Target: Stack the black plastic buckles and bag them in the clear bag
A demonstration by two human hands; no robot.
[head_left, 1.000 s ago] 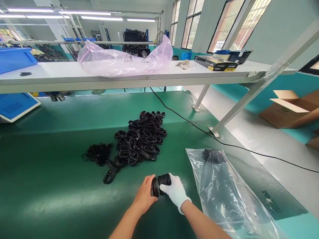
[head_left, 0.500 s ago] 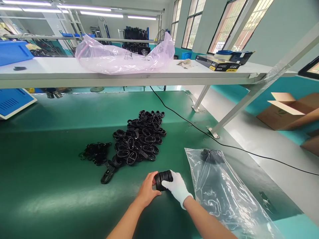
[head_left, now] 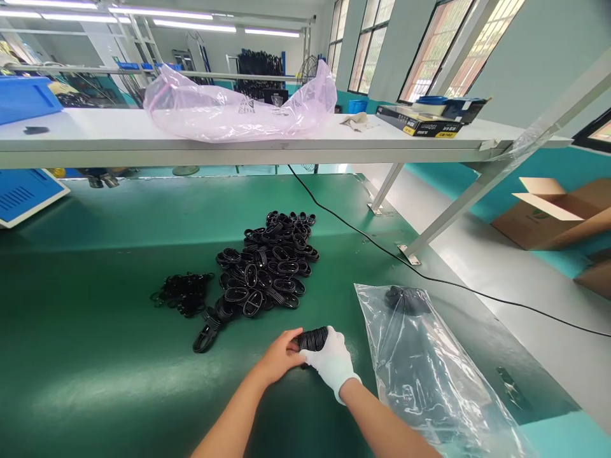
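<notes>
A clear plastic bag [head_left: 405,369] lies spread on the right of the green worktop [head_left: 119,369], and a dark bundle [head_left: 405,300] shows through the plastic at its far end. Just left of that bag, a packed row of black coils [head_left: 314,339] is gripped between two hands — the bare left hand [head_left: 278,358] at one end, the white-gloved right hand [head_left: 331,362] closed around the other. Beyond them are a large heap of black coiled cables [head_left: 267,270] and, beside it, a smaller black heap [head_left: 186,294]. The white shelf [head_left: 229,154] above carries a translucent pink bag [head_left: 210,114], a flat black box [head_left: 420,124] and a blue bin [head_left: 26,100] whose inside is hidden. On the floor at right, a cardboard box [head_left: 534,222] stands with raised flaps — its bottom out of sight.
</notes>
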